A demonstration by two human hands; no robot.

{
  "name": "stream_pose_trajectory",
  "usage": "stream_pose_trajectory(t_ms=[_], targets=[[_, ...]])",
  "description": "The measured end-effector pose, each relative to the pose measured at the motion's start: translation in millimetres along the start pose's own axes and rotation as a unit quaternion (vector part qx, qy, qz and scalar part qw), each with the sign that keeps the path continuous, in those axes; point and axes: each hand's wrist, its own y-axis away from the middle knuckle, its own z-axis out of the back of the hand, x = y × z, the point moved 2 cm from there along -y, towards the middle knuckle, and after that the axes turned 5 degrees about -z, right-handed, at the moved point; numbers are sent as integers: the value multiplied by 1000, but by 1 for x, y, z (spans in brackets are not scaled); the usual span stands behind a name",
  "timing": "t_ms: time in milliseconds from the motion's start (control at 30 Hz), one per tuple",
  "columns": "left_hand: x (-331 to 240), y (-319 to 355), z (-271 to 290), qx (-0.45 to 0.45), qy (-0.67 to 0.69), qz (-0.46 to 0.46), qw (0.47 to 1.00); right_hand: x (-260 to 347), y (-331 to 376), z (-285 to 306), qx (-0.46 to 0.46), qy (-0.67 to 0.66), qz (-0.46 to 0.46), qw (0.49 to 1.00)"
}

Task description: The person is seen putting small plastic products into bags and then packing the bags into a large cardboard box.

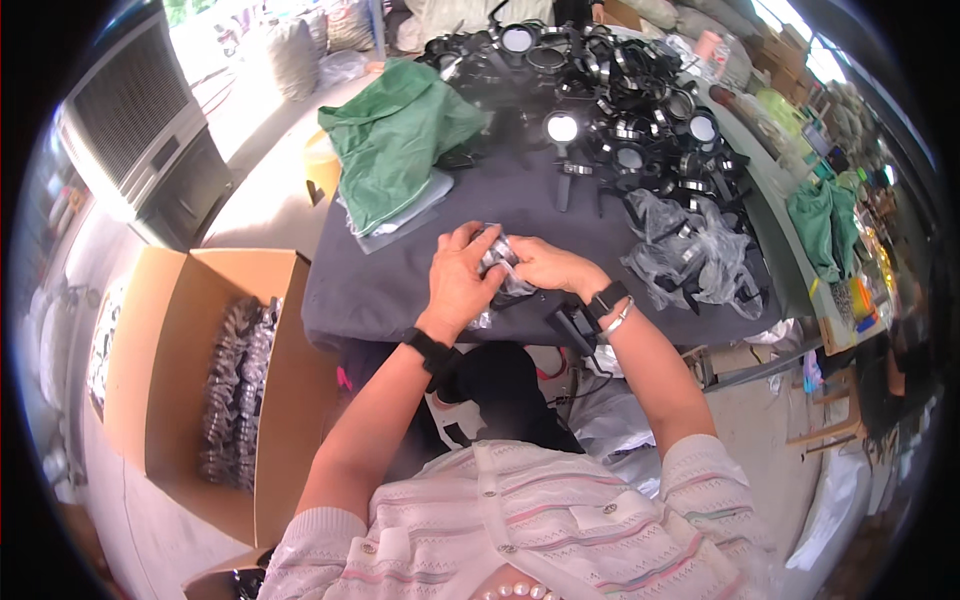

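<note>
**Both hands close on a bagged magnifier at the table's near edge**

The left hand [462, 280] and right hand [545, 268] both grip one clear plastic bag [500, 268] with a dark piece inside, held just above the dark table [400, 270] near its near edge. To do this well, I'd keep the film taut and the fingers off the lens. Its long axis seems to run toward the near right corner, handle [572, 325] nearest the person. More magnifiers [620, 110] crowd the far edge.

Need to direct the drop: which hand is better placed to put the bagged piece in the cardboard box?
Probably left: the left hand already grips the bagged piece, and the cardboard box sits on that side.
</note>
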Motion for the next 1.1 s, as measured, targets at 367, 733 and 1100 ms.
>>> stream_pose_trajectory(t_ms=[367, 733, 1100], targets=[[-7, -13, -13, -12, -12, 7, 1000, -33, 16, 49, -365, 116, 59, 922], [-5, -5, -7, -8, -18, 4, 1000, -97, 37, 151, -415, 341, -344, 770], [-6, 1, -5, -19, -7, 9, 1000, -70, 38, 109, -371, 169, -1, 913]])
